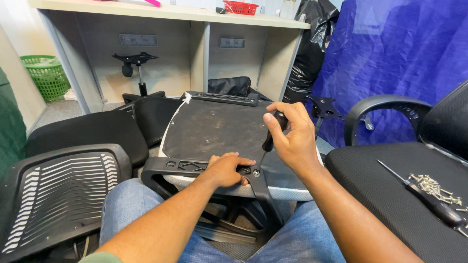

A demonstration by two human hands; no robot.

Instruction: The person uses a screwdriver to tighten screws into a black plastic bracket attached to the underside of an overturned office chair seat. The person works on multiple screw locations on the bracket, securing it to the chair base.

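Screwdriver (271, 138) gripped by right hand (292, 139) | left hand (226, 169) fingers flat on armrest bracket (185, 167) at seat edge

Right hand (291, 139) wraps the screwdriver (269, 141) handle, so most of the grip is covered, and the tip at the screw (256, 173) is too small to read. Left hand (227, 169) hides the armrest bracket (187, 167) beneath its fingers. The second screwdriver (429, 197) and the screw pile (435, 187) run off the right edge, the backrest (53, 195) off the left
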